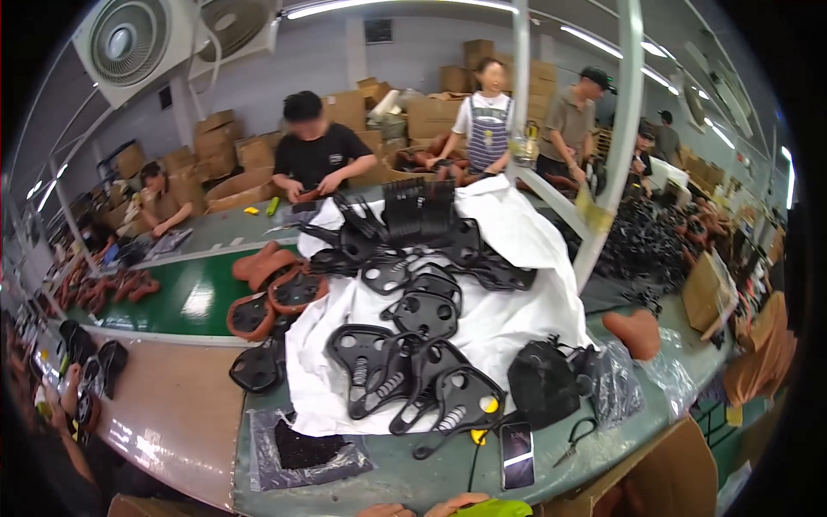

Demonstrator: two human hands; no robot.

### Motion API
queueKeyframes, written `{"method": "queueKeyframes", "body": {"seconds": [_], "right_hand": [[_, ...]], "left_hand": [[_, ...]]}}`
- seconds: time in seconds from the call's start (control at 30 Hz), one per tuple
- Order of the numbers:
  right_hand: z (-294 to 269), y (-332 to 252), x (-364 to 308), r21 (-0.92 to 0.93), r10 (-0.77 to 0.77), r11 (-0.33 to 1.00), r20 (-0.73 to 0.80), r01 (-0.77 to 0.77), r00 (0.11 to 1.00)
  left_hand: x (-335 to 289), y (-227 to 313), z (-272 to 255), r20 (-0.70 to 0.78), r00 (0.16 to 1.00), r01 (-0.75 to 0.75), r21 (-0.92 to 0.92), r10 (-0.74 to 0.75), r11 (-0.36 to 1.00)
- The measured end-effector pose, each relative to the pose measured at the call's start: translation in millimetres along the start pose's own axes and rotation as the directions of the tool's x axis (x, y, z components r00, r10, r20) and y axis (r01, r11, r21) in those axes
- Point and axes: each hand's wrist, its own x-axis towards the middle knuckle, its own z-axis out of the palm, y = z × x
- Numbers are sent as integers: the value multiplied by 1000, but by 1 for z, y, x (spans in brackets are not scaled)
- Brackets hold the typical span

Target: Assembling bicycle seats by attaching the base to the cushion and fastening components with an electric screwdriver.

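Observation:
At the lower edge, my left hand (385,510) shows only its knuckles; its fingers are mostly out of the picture. Beside it my right hand (457,502) is closed against a bright yellow-green thing (495,509), largely cut off by the edge. Just beyond lies a dark-screened phone (517,457), with small black-handled scissors (575,441) to its right. Several black plastic saddle-shaped shells (422,314) with cut-outs are heaped on a white sheet (314,370). One near shell (465,398) carries a round yellow spot. A black bag (543,383) sits right of them.
A clear plastic bag of small black pieces (306,448) lies at the near left. Brown saddle-like pieces (276,280) rest by the green belt (194,297). A white post (607,155) rises at the right. An open carton (655,474) stands close by. Co-workers (319,155) work across the table.

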Motion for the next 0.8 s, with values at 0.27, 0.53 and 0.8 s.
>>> {"method": "queueKeyframes", "body": {"seconds": [0.27, 0.53, 0.8], "right_hand": [[15, -12, 29, 834, 101, 487, -350, 260, 931], [-1, -1, 37, 816, 112, 499, -394, 291, 912], [-20, 9, 26, 770, 192, 559, -482, 309, 855]], "left_hand": [[2, -19, -1, -156, 988, -14, -116, -4, 993], [30, -103, -52, -12, 974, 223, -161, -228, 961], [131, -404, -161, -638, 671, 610, 184, -379, 771]]}}
